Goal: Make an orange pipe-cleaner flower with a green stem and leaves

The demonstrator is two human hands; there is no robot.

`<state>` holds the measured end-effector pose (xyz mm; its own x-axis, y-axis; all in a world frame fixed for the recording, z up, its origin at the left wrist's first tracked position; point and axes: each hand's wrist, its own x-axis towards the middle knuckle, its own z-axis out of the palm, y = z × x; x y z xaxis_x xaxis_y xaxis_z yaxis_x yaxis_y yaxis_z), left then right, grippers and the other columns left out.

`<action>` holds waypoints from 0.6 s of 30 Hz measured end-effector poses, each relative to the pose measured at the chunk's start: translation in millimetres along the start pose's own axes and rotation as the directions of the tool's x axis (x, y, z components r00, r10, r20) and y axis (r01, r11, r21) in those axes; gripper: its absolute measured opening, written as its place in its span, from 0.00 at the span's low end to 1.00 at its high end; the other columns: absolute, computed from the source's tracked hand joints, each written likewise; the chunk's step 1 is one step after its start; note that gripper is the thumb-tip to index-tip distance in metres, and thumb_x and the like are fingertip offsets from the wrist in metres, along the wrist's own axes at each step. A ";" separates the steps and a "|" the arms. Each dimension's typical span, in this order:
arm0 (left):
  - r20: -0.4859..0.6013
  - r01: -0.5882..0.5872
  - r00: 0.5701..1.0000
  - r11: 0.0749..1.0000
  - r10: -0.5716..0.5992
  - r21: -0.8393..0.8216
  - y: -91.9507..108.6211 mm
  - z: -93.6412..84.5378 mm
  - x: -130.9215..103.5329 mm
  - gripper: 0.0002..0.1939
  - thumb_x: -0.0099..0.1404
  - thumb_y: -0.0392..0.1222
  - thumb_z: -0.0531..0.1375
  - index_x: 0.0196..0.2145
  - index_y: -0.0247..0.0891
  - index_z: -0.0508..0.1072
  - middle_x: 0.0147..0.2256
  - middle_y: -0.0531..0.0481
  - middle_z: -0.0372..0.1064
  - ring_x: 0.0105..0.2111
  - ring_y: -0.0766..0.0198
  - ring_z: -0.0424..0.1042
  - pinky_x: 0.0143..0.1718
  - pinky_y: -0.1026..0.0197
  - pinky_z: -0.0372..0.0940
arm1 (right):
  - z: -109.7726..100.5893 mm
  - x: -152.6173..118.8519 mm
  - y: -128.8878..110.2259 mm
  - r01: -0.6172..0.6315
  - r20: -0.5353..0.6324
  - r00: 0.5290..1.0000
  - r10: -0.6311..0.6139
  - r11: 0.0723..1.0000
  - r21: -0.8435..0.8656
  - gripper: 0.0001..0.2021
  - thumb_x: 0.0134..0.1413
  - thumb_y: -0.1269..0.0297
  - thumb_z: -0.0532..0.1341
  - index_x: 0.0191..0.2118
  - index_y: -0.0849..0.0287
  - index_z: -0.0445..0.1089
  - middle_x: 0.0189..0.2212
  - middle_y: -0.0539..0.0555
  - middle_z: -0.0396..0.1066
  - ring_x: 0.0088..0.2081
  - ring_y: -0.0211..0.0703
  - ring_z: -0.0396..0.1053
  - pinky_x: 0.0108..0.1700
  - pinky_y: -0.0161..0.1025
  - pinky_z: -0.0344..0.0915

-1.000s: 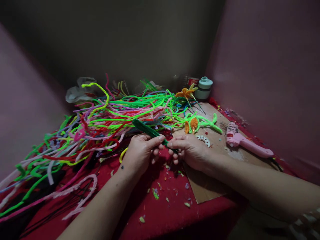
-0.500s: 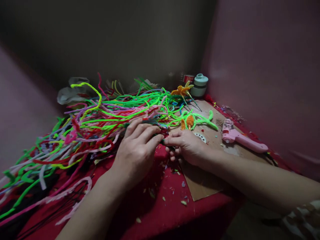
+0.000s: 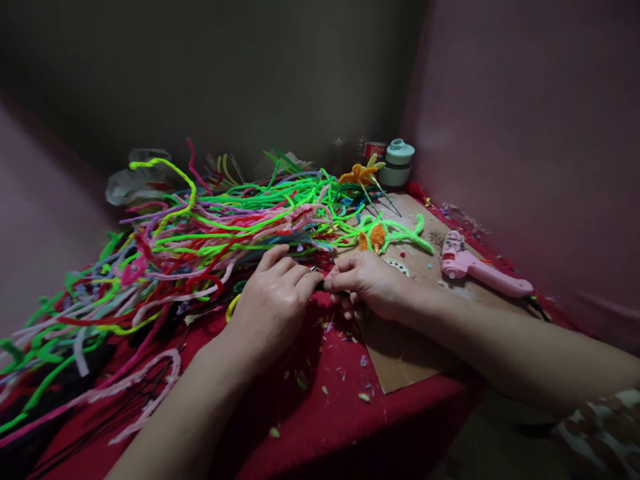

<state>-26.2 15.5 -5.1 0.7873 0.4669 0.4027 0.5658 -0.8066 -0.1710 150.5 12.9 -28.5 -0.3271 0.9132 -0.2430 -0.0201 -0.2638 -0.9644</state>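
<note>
My left hand (image 3: 277,290) and my right hand (image 3: 367,283) meet over the front of the table, fingertips almost touching. Between them is a short dark strand (image 3: 321,285), seemingly a dark green pipe cleaner, pinched by both hands; most of it is hidden by fingers. A small shiny tip (image 3: 315,269) shows by my left fingers, too little to name. Beside my left wrist a yellow curved piece (image 3: 233,308) pokes out. Just beyond lies a big heap of coloured pipe cleaners (image 3: 240,223). Near my right hand are a white disc with holes (image 3: 397,267) and an orange fuzzy bud (image 3: 377,237).
A pink glue gun (image 3: 483,268) rests at the right on a cardboard sheet (image 3: 405,360). Orange and yellow fuzzy flowers (image 3: 361,175) lie behind, near a pale blue-green bottle (image 3: 397,162). Scraps dot the red cloth (image 3: 310,433). Walls rise close behind and at the sides.
My left fingers have drawn in closer, and the dark green strand along them no longer shows. The shiny tip and yellow piece have come into sight. The whole view has shifted slightly.
</note>
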 end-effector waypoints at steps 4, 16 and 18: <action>0.013 0.007 1.000 1.000 -0.007 -0.012 1.0 1.0 -0.8 0.12 0.64 0.32 0.51 0.34 0.35 0.75 0.28 0.46 0.74 0.31 0.60 0.70 0.50 0.46 0.58 | 0.7 -0.5 -2.1 -0.042 -0.001 0.999 0.042 0.998 0.047 0.06 0.39 0.72 0.61 0.18 0.60 0.64 0.11 0.47 0.63 0.11 0.32 0.58 0.13 0.31 0.58; -0.004 0.043 0.999 0.998 -0.044 -0.051 3.4 2.7 -0.8 0.13 0.61 0.29 0.51 0.29 0.38 0.74 0.23 0.51 0.71 0.27 0.63 0.68 0.50 0.48 0.58 | -1.8 0.0 -4.2 -0.053 0.062 0.997 0.051 0.998 0.045 0.05 0.38 0.74 0.61 0.18 0.61 0.65 0.11 0.47 0.65 0.11 0.31 0.59 0.12 0.29 0.58; 0.010 0.045 0.999 0.998 -0.044 -0.050 3.9 2.5 -0.3 0.13 0.60 0.29 0.51 0.28 0.38 0.73 0.22 0.51 0.71 0.26 0.63 0.68 0.50 0.48 0.58 | -3.3 0.4 -3.7 -0.073 0.085 0.994 0.069 0.997 0.037 0.04 0.38 0.73 0.62 0.19 0.62 0.66 0.13 0.48 0.66 0.11 0.32 0.59 0.13 0.30 0.59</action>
<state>-23.6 13.1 -8.1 0.7639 0.5060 0.4006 0.5877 -0.8019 -0.1077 153.6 15.3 -25.4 -0.4069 0.8630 -0.2994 -0.0308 -0.3406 -0.9397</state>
